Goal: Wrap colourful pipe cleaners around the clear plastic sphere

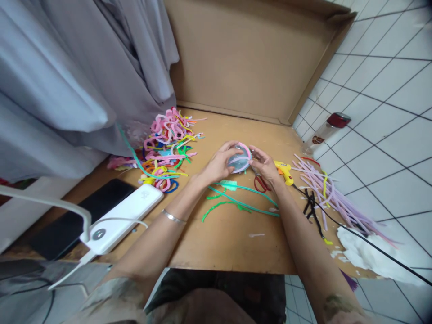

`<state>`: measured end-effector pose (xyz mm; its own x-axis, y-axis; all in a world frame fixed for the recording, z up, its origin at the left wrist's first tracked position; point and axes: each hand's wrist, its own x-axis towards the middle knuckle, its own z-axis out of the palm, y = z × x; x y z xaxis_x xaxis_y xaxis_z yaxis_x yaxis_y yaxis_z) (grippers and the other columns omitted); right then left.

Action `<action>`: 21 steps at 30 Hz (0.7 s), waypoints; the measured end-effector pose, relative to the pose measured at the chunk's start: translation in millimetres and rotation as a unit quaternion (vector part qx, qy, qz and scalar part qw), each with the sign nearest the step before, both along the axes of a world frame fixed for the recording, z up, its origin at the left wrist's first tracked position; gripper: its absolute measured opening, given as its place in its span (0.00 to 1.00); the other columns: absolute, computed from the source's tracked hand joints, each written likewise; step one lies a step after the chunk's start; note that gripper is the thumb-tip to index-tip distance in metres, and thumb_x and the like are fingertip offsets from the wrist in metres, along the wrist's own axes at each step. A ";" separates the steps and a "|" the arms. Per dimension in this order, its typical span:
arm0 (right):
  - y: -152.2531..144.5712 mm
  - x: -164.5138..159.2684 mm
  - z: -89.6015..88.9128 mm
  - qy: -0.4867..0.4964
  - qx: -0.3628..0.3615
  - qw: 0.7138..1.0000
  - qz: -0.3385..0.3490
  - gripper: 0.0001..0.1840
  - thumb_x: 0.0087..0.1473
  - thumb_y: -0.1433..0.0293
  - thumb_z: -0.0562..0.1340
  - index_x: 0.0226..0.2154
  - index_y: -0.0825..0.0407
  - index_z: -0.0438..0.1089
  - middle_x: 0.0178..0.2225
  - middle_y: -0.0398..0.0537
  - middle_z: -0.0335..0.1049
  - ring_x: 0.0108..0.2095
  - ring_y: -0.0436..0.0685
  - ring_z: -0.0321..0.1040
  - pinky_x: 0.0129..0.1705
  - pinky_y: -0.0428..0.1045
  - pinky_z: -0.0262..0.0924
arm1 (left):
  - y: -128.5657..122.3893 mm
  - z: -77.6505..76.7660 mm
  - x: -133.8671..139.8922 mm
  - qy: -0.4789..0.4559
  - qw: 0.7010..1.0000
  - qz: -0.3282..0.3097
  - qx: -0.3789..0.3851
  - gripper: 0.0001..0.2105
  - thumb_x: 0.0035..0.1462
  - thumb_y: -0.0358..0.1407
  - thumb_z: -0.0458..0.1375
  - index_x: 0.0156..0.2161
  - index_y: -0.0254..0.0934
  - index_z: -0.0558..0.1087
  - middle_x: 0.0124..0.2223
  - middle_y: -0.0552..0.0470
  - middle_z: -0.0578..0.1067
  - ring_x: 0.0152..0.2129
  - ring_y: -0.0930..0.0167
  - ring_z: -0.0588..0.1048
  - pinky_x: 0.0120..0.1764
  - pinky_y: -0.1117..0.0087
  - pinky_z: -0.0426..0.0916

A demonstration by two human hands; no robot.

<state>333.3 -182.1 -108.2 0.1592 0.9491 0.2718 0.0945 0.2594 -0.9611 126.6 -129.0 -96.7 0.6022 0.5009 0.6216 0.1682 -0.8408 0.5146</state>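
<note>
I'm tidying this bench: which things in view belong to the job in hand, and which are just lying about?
Likely the job's:
- clear round piece, between left hand and right hand
- colourful fuzzy stems
- yellow glue gun

Seemingly just lying about:
- white power bank
- flat black object
- red-lidded bottle

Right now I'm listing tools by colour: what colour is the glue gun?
The glue gun is yellow, best seen in the head view.

I see a thin silver bracelet (pixel 173 217) behind the left hand (pixel 219 165). Further up the arm than this bracelet is a pale sleeve (pixel 119 297) with greyish-green patches; lower and rightward of it, dark trousers (pixel 251 288).
</note>
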 end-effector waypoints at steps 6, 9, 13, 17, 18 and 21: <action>1.3 -2.3 2.6 -0.034 0.013 0.999 -0.006 0.26 0.41 0.63 0.71 0.47 0.46 0.76 0.46 0.47 0.78 0.44 0.57 0.72 0.51 0.54 0.66 | 2.3 -0.5 -1.6 -0.007 1.000 -0.012 -0.027 0.27 0.46 0.25 0.64 0.55 0.38 0.71 0.62 0.39 0.67 0.61 0.60 0.67 0.62 0.53 0.63; 2.1 0.3 1.1 -0.033 0.006 0.999 -0.012 0.26 0.40 0.64 0.71 0.46 0.47 0.76 0.43 0.47 0.78 0.42 0.57 0.72 0.48 0.54 0.67 | 1.6 1.3 -2.8 -0.003 1.000 0.003 -0.028 0.29 0.48 0.29 0.64 0.57 0.40 0.69 0.64 0.39 0.65 0.63 0.58 0.65 0.61 0.52 0.64; 2.9 2.6 -2.5 -0.033 0.007 0.999 -0.025 0.25 0.40 0.64 0.70 0.45 0.47 0.76 0.40 0.45 0.78 0.39 0.56 0.72 0.46 0.53 0.67 | 2.1 5.2 -11.4 0.030 0.998 0.028 -0.051 0.33 0.48 0.31 0.65 0.61 0.40 0.65 0.64 0.38 0.64 0.63 0.57 0.64 0.61 0.53 0.65; 3.5 3.3 -5.9 -0.043 0.013 0.998 -0.036 0.25 0.40 0.64 0.70 0.45 0.47 0.76 0.40 0.44 0.77 0.38 0.56 0.71 0.45 0.53 0.66 | 5.3 9.5 -23.4 0.041 0.988 -0.026 -0.144 0.37 0.45 0.32 0.68 0.62 0.40 0.65 0.62 0.38 0.68 0.57 0.57 0.71 0.57 0.57 0.69; 3.7 3.7 -6.6 -0.046 0.015 0.998 -0.037 0.24 0.41 0.64 0.70 0.45 0.46 0.76 0.39 0.44 0.77 0.38 0.56 0.71 0.45 0.53 0.66 | 5.9 9.9 -25.0 0.033 0.983 -0.050 -0.174 0.38 0.44 0.31 0.69 0.62 0.40 0.65 0.62 0.38 0.69 0.55 0.58 0.73 0.56 0.58 0.70; 4.0 5.5 -7.9 -0.050 0.018 0.998 -0.034 0.23 0.42 0.64 0.70 0.44 0.45 0.76 0.39 0.44 0.77 0.38 0.56 0.71 0.44 0.53 0.66 | 7.0 7.5 -23.7 -0.013 0.964 -0.087 -0.250 0.34 0.47 0.30 0.67 0.61 0.39 0.67 0.62 0.37 0.70 0.48 0.62 0.78 0.51 0.61 0.73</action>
<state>338.7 -178.2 -116.0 0.1928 0.9265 0.3231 0.2081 0.2832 -0.9362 102.9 -122.0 -89.2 0.6911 0.6350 0.3452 0.0289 -0.5015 0.8647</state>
